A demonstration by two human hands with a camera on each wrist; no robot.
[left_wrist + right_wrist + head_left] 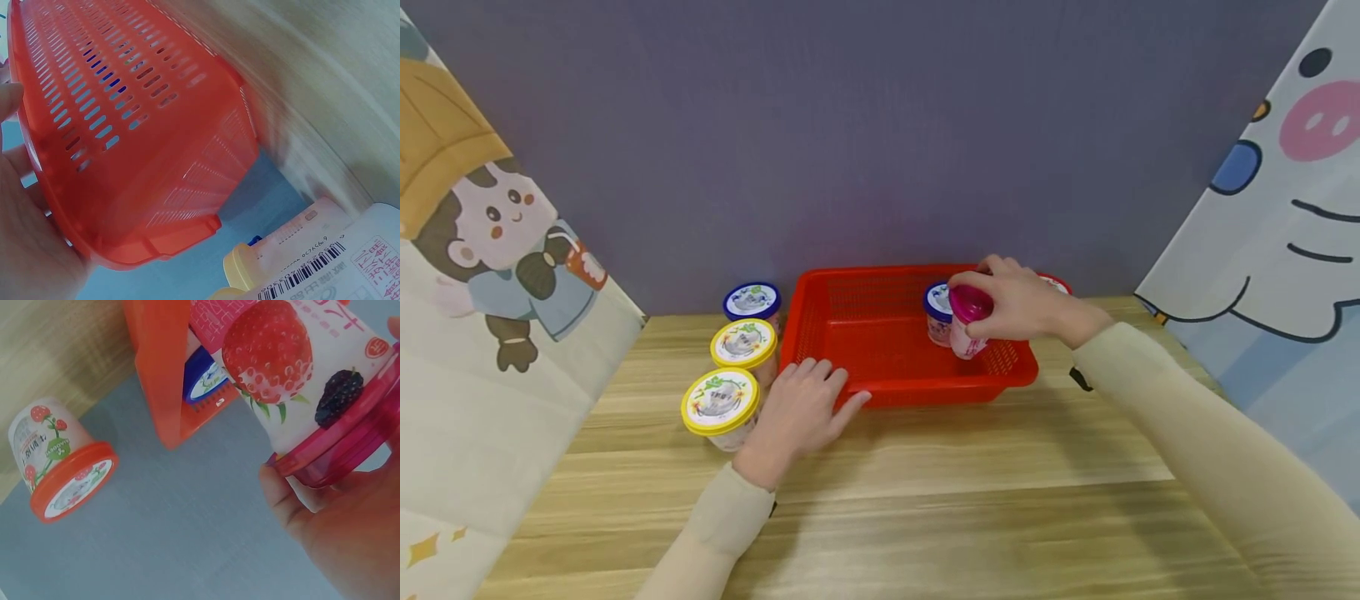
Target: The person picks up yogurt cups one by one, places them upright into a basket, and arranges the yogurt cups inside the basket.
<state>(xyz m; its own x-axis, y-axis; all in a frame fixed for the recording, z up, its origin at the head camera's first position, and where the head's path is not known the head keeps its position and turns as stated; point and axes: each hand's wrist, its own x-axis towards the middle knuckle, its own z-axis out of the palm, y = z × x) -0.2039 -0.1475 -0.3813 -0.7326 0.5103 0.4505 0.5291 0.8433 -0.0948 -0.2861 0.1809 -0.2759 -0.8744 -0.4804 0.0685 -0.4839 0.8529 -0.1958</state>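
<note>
My right hand [1022,300] grips a strawberry-printed cup [967,342] by its magenta lid [970,302]. The cup is tilted over the right part of a red plastic basket [880,387]. Its strawberry and blackberry picture faces the right wrist view, where the thumb and fingers lie round the lid. Beside it, inside the basket, stands a blue-lidded cup [937,303], partly covered by the held one. My left hand [801,406] holds the basket rim at the near left corner; its thumb lies along the front and its fingers reach over the rim.
Left of the basket stand a blue-lidded cup [752,299] and two yellow-lidded cups [743,342], close to my left hand. A red-lidded cup [75,481] stands right of the basket, mostly behind my right hand in the head view. A grey wall [880,133] rises behind.
</note>
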